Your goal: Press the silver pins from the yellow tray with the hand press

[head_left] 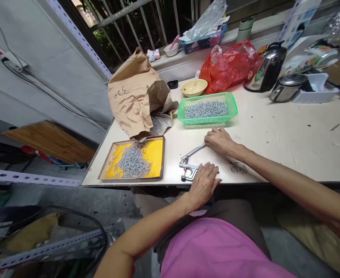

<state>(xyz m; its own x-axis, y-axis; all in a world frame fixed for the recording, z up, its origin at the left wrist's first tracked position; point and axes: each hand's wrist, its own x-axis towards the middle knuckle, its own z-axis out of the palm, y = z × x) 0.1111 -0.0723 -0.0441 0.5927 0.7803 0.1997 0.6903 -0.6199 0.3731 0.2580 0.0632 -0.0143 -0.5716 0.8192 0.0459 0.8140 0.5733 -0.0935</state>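
A pair of grey snap-fastener pliers (pixel 190 170) lies on the table near its front edge, handles spread, with a spring and a small red part by the jaws. My left hand (pixel 203 181) rests over the lower handle and holds it down, its fingers fairly straight and hiding most of that handle. Curled fingers of my right hand (pixel 219 141) are closed at the end of the upper handle. Left of the pliers, a shallow cardboard tray (pixel 163 158) with a yellow bottom carries a heap of small silvery metal pieces (pixel 133 161).
Behind my right hand stands a green plastic basket (pixel 207 121) of similar metal pieces. A crumpled brown paper bag (pixel 132 96) with more pieces sits behind the tray. Farther back are a yellow bowl (pixel 194 88), a red plastic bag (pixel 227 67) and a kettle (pixel 268 69).
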